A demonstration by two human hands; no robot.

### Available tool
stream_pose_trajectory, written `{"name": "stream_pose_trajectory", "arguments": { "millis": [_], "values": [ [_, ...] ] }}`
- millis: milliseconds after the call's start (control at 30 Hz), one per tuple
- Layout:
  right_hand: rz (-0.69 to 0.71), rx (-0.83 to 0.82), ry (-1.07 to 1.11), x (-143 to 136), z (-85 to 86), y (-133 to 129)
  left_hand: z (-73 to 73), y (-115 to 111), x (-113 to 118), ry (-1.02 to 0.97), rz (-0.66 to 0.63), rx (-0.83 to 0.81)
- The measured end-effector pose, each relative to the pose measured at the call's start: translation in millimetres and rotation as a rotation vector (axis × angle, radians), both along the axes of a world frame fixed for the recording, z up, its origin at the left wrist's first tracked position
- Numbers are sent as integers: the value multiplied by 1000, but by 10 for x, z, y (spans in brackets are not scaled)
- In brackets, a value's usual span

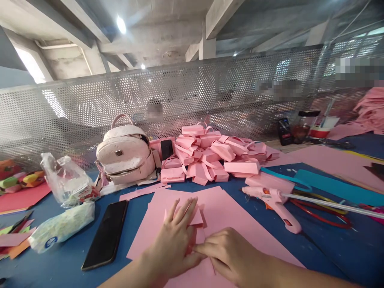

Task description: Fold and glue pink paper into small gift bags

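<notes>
My left hand (pixel 175 236) lies flat over a small folded pink paper piece (pixel 197 219), its fingers stretched out and pressing it down. Close by on the right, my right hand (pixel 229 252) has its fingers curled together at the lower end of the folded piece, the index fingertip by my left thumb. The paper between the fingertips is partly hidden. Both hands are above large pink paper sheets (pixel 237 218) spread on the blue table (pixel 108 280).
A pink glue gun (pixel 279 204) lies to the right, with coloured strips (pixel 324 216) behind. Pink paper bags (pixel 207 152) are heaped at the back beside a pale backpack (pixel 123 156). On the left are a phone (pixel 106 232), a tissue pack (pixel 64 226) and a plastic bag (pixel 67 180).
</notes>
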State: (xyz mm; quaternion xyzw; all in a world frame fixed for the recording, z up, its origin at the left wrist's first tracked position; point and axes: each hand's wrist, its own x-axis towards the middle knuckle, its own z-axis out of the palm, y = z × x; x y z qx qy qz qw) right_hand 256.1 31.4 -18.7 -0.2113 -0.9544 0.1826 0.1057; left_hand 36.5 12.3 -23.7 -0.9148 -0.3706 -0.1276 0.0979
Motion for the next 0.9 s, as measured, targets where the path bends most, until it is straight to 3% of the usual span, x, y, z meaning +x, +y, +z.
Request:
{"name": "stream_pose_trajectory", "arguments": {
  "millis": [367, 900],
  "values": [
    [24, -43, 59, 8, -22, 31, 60, 37, 6, 66, -9, -20],
    [5, 13, -36, 23, -84, 41, 52, -10, 2, 92, -48, 66]
  ]
}}
